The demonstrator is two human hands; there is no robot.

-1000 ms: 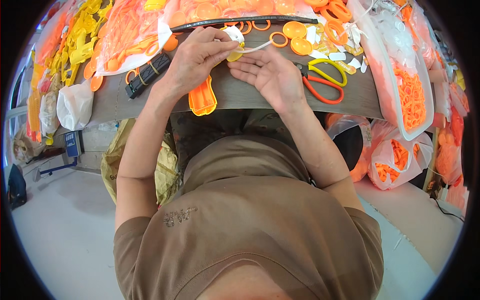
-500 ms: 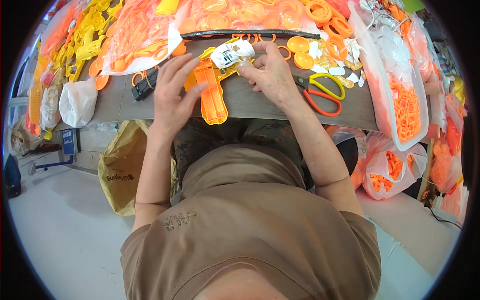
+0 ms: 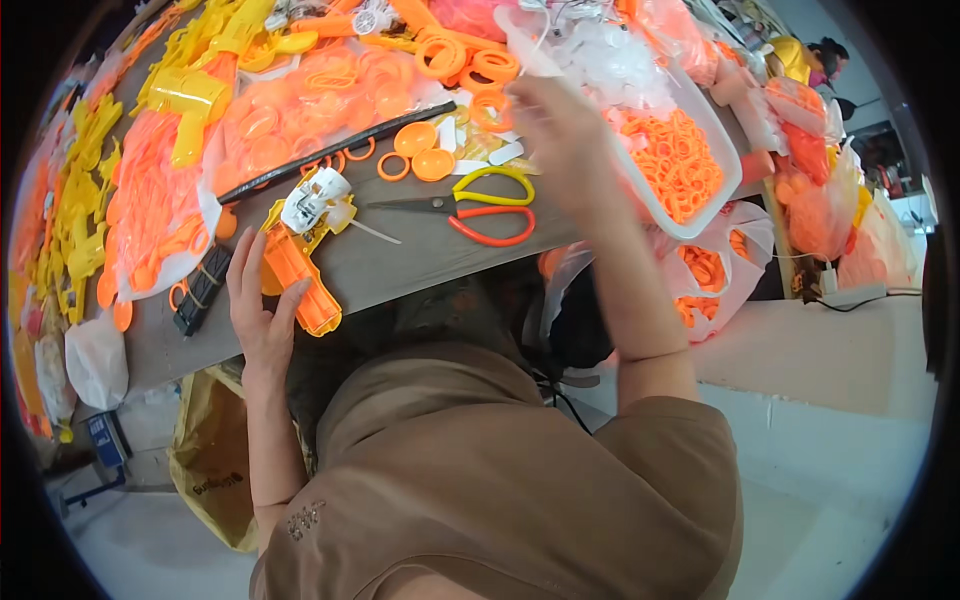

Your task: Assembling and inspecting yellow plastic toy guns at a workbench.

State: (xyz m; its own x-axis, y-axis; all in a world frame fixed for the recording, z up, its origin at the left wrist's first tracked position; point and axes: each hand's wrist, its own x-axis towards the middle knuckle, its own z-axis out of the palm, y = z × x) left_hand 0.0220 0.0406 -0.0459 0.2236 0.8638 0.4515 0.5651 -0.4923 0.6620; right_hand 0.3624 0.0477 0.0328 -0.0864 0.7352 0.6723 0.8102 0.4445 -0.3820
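An orange-and-yellow toy gun half (image 3: 305,285) lies by the table's front edge, its hollow handle pointing toward me. On its upper end sits a white mechanism (image 3: 316,200), with a thin whitish strip (image 3: 375,232) sticking out to the right. My left hand (image 3: 264,325) is beside the handle, fingers stretched out along its left side and the thumb at the handle's edge. Reaching over the table, my right hand (image 3: 556,125) is smeared by motion near the long clear plastic box (image 3: 735,185); whether it holds anything is unclear.
Scissors (image 3: 490,207) with yellow and red handles lie right of the gun half. Orange round caps (image 3: 433,165) and a black strip (image 3: 340,150) lie beyond. Orange rings (image 3: 675,165) fill the box's near end. A dark bundle (image 3: 203,290) lies left; yellow parts (image 3: 190,105) are piled far left.
My right hand has left the white mechanism and swung right toward the plastic box. The view has turned right. My left hand stays beside the gun half.
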